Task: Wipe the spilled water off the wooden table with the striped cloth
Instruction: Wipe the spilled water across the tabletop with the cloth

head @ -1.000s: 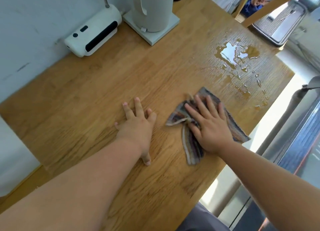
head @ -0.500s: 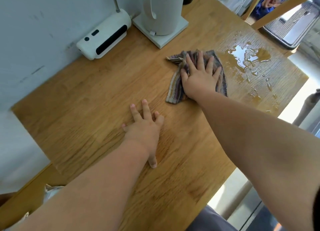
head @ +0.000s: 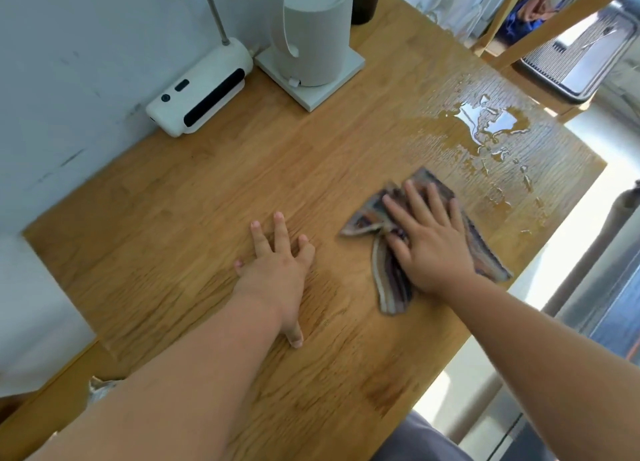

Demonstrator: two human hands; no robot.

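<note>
Where the frame's left edge cuts in, the wooden table [head: 207, 183] loses its near left corner, and something pale and crumpled [head: 100, 389] just off that edge is too hidden by the left forearm to name. Against the wall along the table's far edge lies a white device [head: 201, 93] with a dark window; a thin metal rod [head: 214, 10] rises behind it and runs out of frame. Beside it stands a pale cylindrical appliance [head: 311, 34] on a square base, its top cropped. The left hand [head: 277, 273] rests palm down near the table's middle, fingers spread flat on bare wood, holding nothing. Open tabletop lies all around it, toward the wall and the near edge alike. Just right of it, apart from it, the right hand [head: 429, 246] presses flat on the striped cloth [head: 391, 287], fingers splayed and open, not gripping; its motion-blurred outline makes the fingertips soft. Cloth shows past the fingertips, left of the thumb and beyond the little finger, reaching close to the table's right edge. The spilled water [head: 485, 121] pools toward the far right corner, with loose droplets trailing down along the right edge, near the cloth but not touching it as far as can be seen.
</note>
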